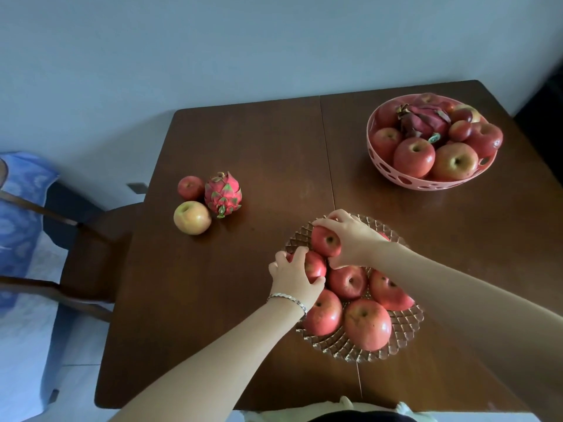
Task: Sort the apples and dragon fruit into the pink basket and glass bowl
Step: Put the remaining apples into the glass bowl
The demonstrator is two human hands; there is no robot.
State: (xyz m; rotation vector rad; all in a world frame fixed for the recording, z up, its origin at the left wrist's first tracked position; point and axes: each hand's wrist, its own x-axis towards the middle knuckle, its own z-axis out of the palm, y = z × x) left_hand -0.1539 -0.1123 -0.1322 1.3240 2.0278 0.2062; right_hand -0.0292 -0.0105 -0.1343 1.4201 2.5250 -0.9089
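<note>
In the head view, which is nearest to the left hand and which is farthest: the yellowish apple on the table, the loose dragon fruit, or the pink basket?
From the left hand:
1. Yellowish apple, on the table to the hand's left.
2. Loose dragon fruit, just behind that apple, slightly farther.
3. Pink basket, at the far right of the table, clearly farthest.

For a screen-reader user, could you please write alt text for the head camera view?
Both hands grip red apples in a glass bowl on a brown table: left hand on one, right hand on another. A pink basket of apples and dragon fruit sits far right; two apples and a dragon fruit lie loose at left.
</note>
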